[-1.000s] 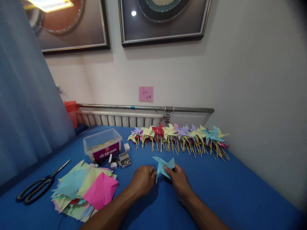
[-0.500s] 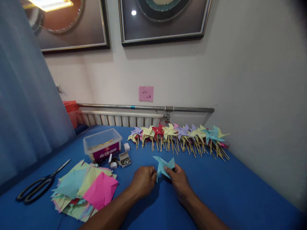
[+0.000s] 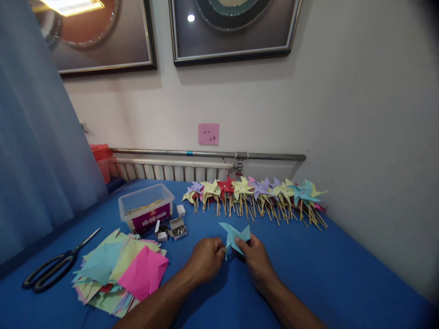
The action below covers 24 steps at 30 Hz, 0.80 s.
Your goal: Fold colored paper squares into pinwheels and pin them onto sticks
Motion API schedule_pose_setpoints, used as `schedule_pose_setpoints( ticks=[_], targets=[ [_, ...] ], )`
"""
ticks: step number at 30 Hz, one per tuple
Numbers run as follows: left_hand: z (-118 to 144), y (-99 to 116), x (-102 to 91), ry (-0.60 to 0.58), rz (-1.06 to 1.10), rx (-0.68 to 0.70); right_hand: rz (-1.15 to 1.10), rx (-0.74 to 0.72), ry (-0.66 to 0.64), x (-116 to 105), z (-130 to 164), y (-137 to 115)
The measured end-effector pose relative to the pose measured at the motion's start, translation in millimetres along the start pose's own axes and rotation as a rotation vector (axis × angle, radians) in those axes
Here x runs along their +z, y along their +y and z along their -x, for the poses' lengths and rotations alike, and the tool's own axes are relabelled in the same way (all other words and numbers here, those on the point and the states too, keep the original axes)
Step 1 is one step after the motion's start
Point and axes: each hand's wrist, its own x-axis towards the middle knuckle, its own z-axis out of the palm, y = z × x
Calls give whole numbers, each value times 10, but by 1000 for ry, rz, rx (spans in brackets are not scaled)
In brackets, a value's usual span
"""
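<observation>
Your blue table (image 3: 325, 274) carries everything here, and along its far edge against the wall lies one long row of finished pinwheels (image 3: 255, 194) on wooden sticks; they overlap too much for an exact count, but there are well over a dozen. At your near left sits one loose stack of coloured paper squares (image 3: 120, 269) with a pink sheet on top, and beside it one pair of black-handled scissors (image 3: 56, 265). Behind the stack stands one clear plastic tub (image 3: 146, 210) with sticks in it, and just in front of it are three small pin boxes (image 3: 171, 226), one of them open.

Your two hands meet at the middle of the table on one light blue pinwheel head (image 3: 235, 237), held just above the cloth. Your left hand (image 3: 206, 258) has its grip pinched together at the paper's left side, and your right hand (image 3: 257, 260) is clamped on the paper's lower right edge. Whether a pin is between your left fingers cannot be told.

To do this well, I judge you should keep the folded tips stacked squarely over the centre, pinch close to that centre rather than out on the blades, and keep the paper flat to avoid creasing it.
</observation>
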Motion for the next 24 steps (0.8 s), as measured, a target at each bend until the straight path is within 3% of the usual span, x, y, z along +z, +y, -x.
schedule_pose_setpoints(
  ticks=[12,24],
  targets=[
    [11,15,5,7,-23,25,70,-27,39,-53,-63,68],
    [16,38,-7,29,-13,48,-56,21,27,-14,-21,14]
  ],
)
